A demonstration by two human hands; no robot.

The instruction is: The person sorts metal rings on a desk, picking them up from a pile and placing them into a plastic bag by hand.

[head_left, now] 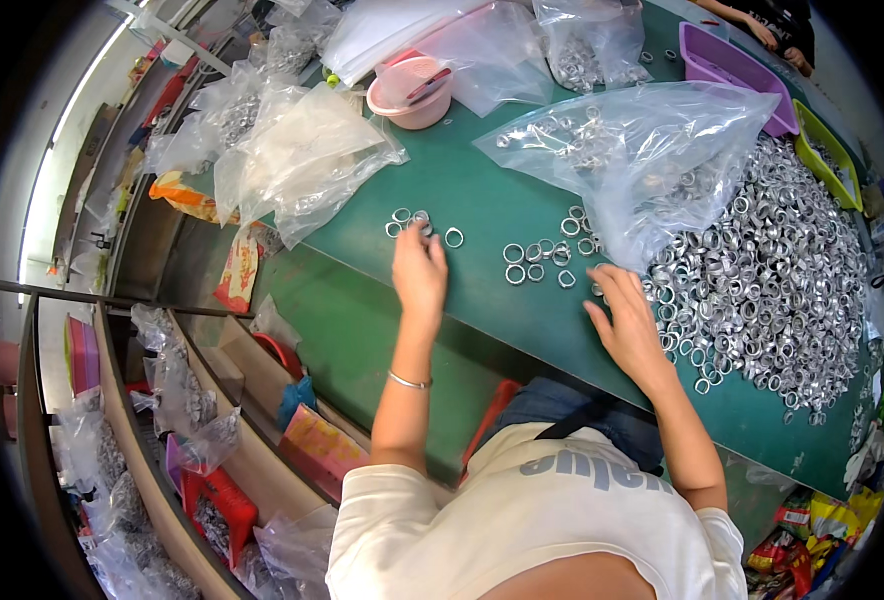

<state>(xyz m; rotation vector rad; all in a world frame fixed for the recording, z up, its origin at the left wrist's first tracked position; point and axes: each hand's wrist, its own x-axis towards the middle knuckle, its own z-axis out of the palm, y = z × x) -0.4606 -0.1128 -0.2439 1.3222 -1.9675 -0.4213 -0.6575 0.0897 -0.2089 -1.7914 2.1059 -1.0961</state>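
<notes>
My left hand (422, 272) reaches over the green table with its fingers drawn together, and the fingertips are on a silvery metal ring (426, 229) in a small group. One loose ring (454, 237) lies just right of these fingers. Farther right, my right hand (625, 318) is palm down at the left edge of a large heap of metal rings (762, 290), its thumb and fingers apart. Its fingertips partly cover a few rings. Between the hands, several loose rings (535, 271) lie scattered flat on the table.
A clear plastic bag (652, 150) with rings inside rests against the heap. Purple (732, 75) and green (824, 155) baskets stand behind it. A pink bowl (417, 100) and empty-looking bags (307, 160) sit farther back. Shelves with bagged parts (177, 390) line the left; another person's hands (777, 45) show top right.
</notes>
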